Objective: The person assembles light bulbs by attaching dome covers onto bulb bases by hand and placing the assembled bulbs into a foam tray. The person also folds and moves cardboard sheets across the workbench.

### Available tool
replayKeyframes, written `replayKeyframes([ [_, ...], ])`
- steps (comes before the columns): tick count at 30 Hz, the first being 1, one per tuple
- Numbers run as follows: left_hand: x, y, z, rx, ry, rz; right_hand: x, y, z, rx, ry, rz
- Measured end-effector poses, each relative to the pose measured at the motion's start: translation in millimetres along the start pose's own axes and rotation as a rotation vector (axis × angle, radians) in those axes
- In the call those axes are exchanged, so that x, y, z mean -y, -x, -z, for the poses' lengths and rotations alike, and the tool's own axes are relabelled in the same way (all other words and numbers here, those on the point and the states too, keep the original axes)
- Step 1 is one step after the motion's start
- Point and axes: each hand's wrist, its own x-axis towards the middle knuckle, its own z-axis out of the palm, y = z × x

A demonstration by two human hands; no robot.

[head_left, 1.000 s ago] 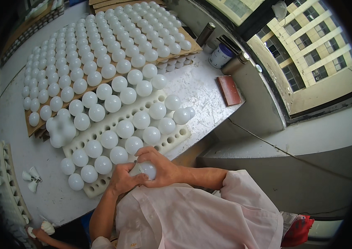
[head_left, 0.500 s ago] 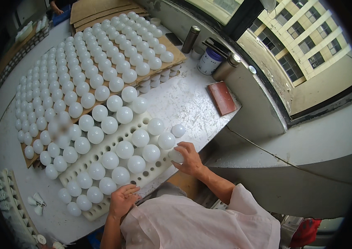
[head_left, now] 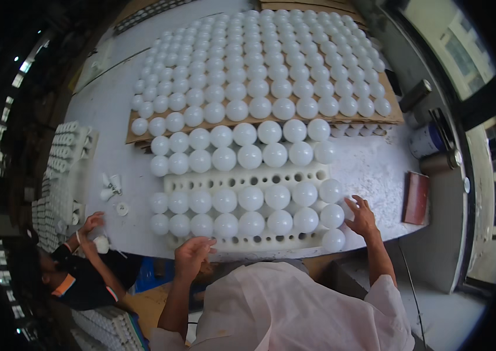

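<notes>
A white foam tray with round holes (head_left: 248, 177) lies near the table's front edge, holding two rows of white light bulbs (head_left: 251, 198). My right hand (head_left: 360, 215) rests with spread fingers at the tray's right end, beside the last bulbs (head_left: 333, 216). My left hand (head_left: 192, 255) hovers at the tray's front edge near the bulb (head_left: 202, 224), fingers loosely curled and holding nothing. Another two rows of bulbs (head_left: 249, 156) stand just behind the tray.
Cardboard sheets (head_left: 271, 64) covered with several rows of bulbs fill the far table. A brown block (head_left: 416, 198) and cans (head_left: 426, 140) sit at the right. At the left another person's hand (head_left: 91, 222) works near small white parts (head_left: 110, 187) and stacked white trays (head_left: 66, 152).
The view has swung so the table looks squarer. My right hand slid to the tray's right end and my left hand came to its front edge; one second ago both held one bulb.
</notes>
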Motion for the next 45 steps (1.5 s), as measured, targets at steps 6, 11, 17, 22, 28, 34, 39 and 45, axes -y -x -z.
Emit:
replayKeyframes([
  [6,11.6,-18.2,113.2,-0.58,-0.023,-0.171,-8.4,9.6,-17.2,-0.331,-0.176,-0.017],
  [11,66.9,-66.5,263.2,-0.896,-0.321,-0.174,-34.7,51.0,-18.3,-0.693,-1.854,-0.422],
  [17,81.2,-159.0,346.1,-0.778,-0.863,0.018,51.9,123.1,-12.9,-0.723,-1.617,-0.315],
  [22,122.1,-197.4,402.3,-0.646,-1.081,-0.09,119.5,135.4,-1.0,-0.79,-1.838,-0.521],
  [28,85.3,-199.3,359.6,-0.556,-1.311,0.17,232.3,110.6,33.9,-0.52,-1.759,-0.171],
  [34,113.9,-148.2,343.3,-0.723,-0.211,-0.173,290.2,54.9,29.0,-0.186,-1.644,0.096],
  [39,27.6,-41.7,221.8,-0.078,0.409,-0.379,312.8,28.8,23.8,0.07,-1.792,0.241],
  [45,19.3,-6.8,82.4,0.625,0.385,-0.227,322.3,8.5,23.5,0.286,-1.615,0.365],
])
